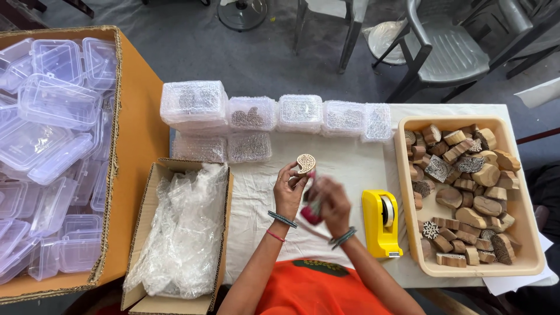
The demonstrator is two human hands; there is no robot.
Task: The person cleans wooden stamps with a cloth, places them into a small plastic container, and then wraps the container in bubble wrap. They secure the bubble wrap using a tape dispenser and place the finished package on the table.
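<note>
My left hand (289, 192) holds up a small paisley-shaped wooden stamp block (305, 164), its carved face toward the camera. Just right of it, my right hand (332, 204) is blurred and grips a small red-pink object (311, 214); what it is cannot be made out. Both hands hover over the white cloth-covered table (344, 169), left of a yellow tape dispenser (381, 223).
A beige tray (464, 271) full of carved wooden blocks sits at right. Bubble-wrapped clear boxes (274, 116) line the table's far edge. A carton of bubble-wrap sheets (178, 233) stands at left, beside a big carton of empty clear plastic boxes (52, 151). Grey chairs (449, 52) stand beyond.
</note>
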